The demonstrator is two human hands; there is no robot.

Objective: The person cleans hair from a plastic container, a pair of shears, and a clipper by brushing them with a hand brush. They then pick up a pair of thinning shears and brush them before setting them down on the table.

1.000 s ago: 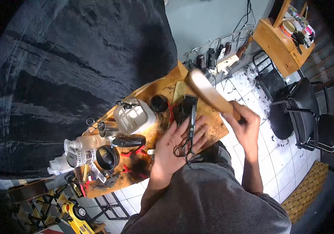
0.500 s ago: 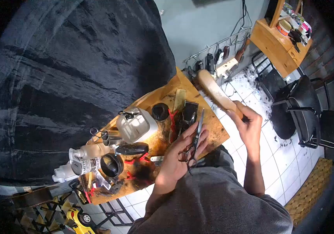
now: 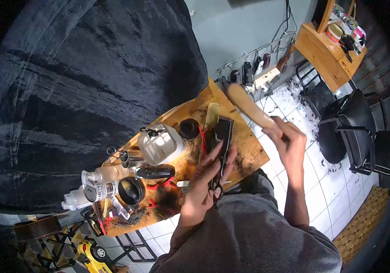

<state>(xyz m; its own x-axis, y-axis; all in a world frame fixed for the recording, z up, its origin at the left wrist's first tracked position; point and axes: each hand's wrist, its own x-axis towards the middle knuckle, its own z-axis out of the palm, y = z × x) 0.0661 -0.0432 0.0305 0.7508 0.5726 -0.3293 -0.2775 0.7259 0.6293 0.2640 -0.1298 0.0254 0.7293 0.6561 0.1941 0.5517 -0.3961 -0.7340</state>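
Note:
Across the palm and fingers of my left hand (image 3: 200,184) lies a pair of hair scissors (image 3: 216,187), finger rings toward me and blades pointing away. My right hand (image 3: 290,143) grips a wooden-backed brush (image 3: 250,107) by its narrow end, raised beyond the table's right corner; its bristles are hard to see now. Just past my left fingers, a black hair clipper (image 3: 223,126) rests on the wooden table (image 3: 254,159), near a flat yellowish comb-like piece (image 3: 211,114).
A white container (image 3: 160,145), a black round tub (image 3: 131,192), a spray bottle (image 3: 108,174) and red clips (image 3: 160,183) crowd the table's left part. Dark cloth (image 3: 90,91) hangs behind. A black chair (image 3: 359,123) stands right, on white tiles with hair clippings.
The scissors have turned in my left hand, their blades now darker and more upright. The brush has tilted, so its bristles show less. My view has shifted slightly.

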